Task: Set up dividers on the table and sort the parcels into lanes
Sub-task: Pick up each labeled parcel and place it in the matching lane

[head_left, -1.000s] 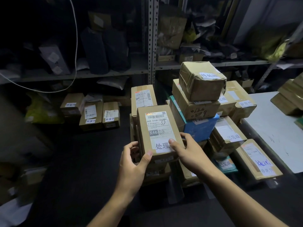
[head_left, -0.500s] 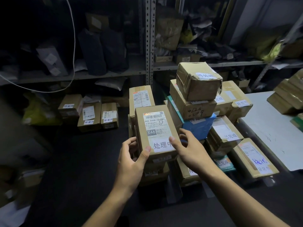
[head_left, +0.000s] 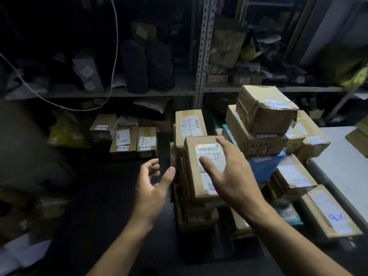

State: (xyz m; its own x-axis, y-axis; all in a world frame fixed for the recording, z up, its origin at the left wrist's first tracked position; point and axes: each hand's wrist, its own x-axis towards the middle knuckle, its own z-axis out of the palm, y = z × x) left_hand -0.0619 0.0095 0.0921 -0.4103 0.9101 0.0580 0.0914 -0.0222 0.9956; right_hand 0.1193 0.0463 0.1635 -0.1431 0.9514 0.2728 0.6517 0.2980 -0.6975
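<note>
A long brown parcel with a white label point(head_left: 196, 172) lies on top of a stack of cardboard parcels on the dark table point(head_left: 103, 196). My left hand point(head_left: 154, 184) hovers just left of that stack, fingers loosely spread, holding nothing. My right hand point(head_left: 229, 172) is over the parcel's label with fingers straight and spread; whether it touches the label I cannot tell. To the right stands a taller pile: a blue box point(head_left: 264, 166) under two brown boxes, the top one point(head_left: 266, 108) tilted.
More labelled parcels point(head_left: 294, 176) lie at the right beside a white tabletop point(head_left: 342, 166). Three small boxes point(head_left: 123, 140) stand at the back left. Metal shelving point(head_left: 203, 56) with bags and packets runs behind. A white cable point(head_left: 113, 56) hangs at the left.
Both hands have let go of the long labelled parcel, which now rests on the stack. My left hand has drawn off to the left and my right hand has risen over the label.
</note>
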